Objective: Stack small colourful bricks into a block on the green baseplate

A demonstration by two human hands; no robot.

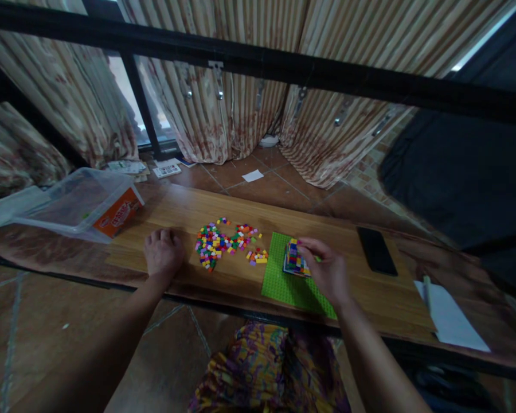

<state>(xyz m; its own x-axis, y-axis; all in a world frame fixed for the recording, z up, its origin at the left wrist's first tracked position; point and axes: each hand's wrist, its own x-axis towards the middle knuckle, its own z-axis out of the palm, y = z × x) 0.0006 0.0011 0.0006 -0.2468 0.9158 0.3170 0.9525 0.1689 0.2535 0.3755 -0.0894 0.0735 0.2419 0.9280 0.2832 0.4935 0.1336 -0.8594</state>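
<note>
My right hand (pixel 327 268) is over a green studded baseplate (pixel 275 275), its thumb and fingers pinched at the top of a small multicoloured structure of toy bricks (pixel 293 261). A tiny pinkish toy brick (pixel 300 242) shows at the fingertips; the fingers partly cover it. The structure stands on the baseplate, with its right side hidden behind my hand. My left hand (pixel 163 252) rests on the wooden board with its fingers curled in, and nothing shows in it. To its right lies a loose pile of small coloured toy bricks (pixel 215 244).
A clear plastic bin (pixel 81 201) with an orange label stands at the left. On the right are a black phone (pixel 376 250) and white paper (pixel 456 321) with a pen (pixel 427 293) on it. A dark metal bar (pixel 258 60) crosses in front of striped curtains (pixel 236 120).
</note>
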